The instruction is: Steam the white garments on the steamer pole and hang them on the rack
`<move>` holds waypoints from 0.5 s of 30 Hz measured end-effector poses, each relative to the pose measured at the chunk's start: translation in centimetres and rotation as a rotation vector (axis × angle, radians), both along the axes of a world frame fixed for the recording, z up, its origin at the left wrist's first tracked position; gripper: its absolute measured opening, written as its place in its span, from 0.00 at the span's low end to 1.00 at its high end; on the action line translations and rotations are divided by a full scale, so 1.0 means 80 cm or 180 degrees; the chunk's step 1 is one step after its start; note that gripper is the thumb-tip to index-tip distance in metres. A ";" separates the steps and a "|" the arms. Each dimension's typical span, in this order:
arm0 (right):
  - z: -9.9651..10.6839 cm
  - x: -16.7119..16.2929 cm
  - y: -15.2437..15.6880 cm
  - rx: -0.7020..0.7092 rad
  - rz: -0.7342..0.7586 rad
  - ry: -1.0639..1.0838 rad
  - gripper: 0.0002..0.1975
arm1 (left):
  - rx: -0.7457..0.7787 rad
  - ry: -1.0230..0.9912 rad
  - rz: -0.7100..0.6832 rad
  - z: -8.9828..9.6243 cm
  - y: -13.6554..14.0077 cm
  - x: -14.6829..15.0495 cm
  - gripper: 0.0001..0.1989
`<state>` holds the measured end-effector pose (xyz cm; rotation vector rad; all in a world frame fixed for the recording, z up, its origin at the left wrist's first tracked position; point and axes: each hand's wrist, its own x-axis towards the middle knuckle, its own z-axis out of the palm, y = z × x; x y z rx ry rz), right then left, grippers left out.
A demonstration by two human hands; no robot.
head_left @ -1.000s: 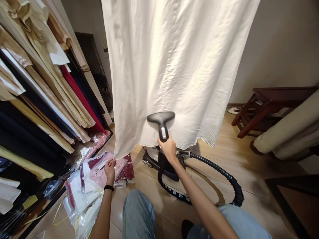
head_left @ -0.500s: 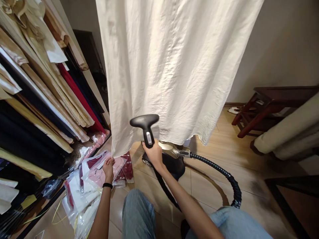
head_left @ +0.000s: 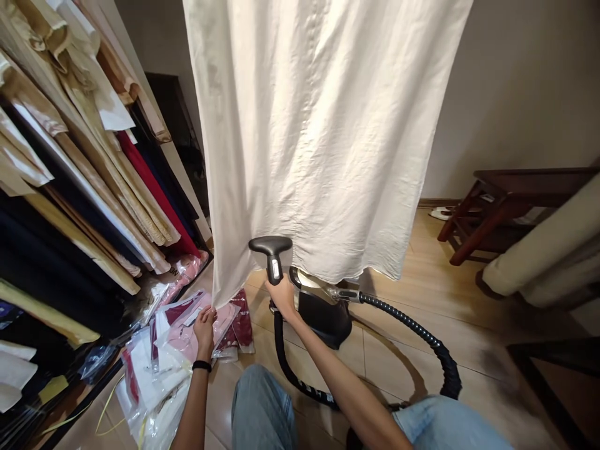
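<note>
A long cream cloth garment (head_left: 323, 144) hangs in front of me, its upper end out of view. My left hand (head_left: 205, 326), with a black band at the wrist, pinches the garment's lower left corner and pulls it outward. My right hand (head_left: 282, 296) is wrapped round the handle of a black garment steamer head (head_left: 270, 245). The wide steamer head lies against the garment close to its bottom hem. Behind and below the hem stands the black steamer base (head_left: 325, 315) on the floor. A ribbed black hose (head_left: 426, 337) loops from the base to the right.
Clothes (head_left: 107, 162) hang densely on a rack at the left. Several plastic-wrapped packets (head_left: 159, 369) lie on the tiled floor below my left hand. At the right stand a dark red wooden stool (head_left: 501, 206) and a hanging beige cloth (head_left: 548, 250).
My right hand has lowered the steamer head towards the garment's hem. The left hand keeps its pinch on the corner, slightly lower in view. The hanging cloth has shifted a little.
</note>
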<state>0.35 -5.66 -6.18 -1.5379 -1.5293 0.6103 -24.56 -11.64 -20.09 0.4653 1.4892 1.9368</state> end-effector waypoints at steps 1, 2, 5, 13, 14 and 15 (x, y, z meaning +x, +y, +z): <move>0.011 -0.003 0.003 0.0022 0.0015 0.0027 0.07 | -0.0004 0.0009 -0.0008 -0.001 0.000 0.000 0.22; 0.024 -0.007 0.006 0.0054 0.0040 0.0049 0.08 | -0.0013 0.0007 -0.0019 -0.001 -0.001 0.001 0.23; 0.058 -0.016 0.022 0.0191 0.0125 0.0013 0.12 | -0.0020 -0.0019 -0.0075 -0.002 -0.002 0.006 0.23; 0.024 0.025 0.016 -0.0131 0.0049 -0.0309 0.12 | -0.0059 -0.0117 -0.0038 -0.005 -0.003 0.005 0.21; 0.022 0.034 0.011 -0.0166 -0.0015 -0.0323 0.12 | -0.0078 -0.0113 -0.0013 -0.006 -0.002 0.004 0.20; 0.025 0.043 0.008 -0.0169 -0.0086 -0.0331 0.12 | -0.0086 -0.0102 0.0006 -0.006 -0.001 0.003 0.20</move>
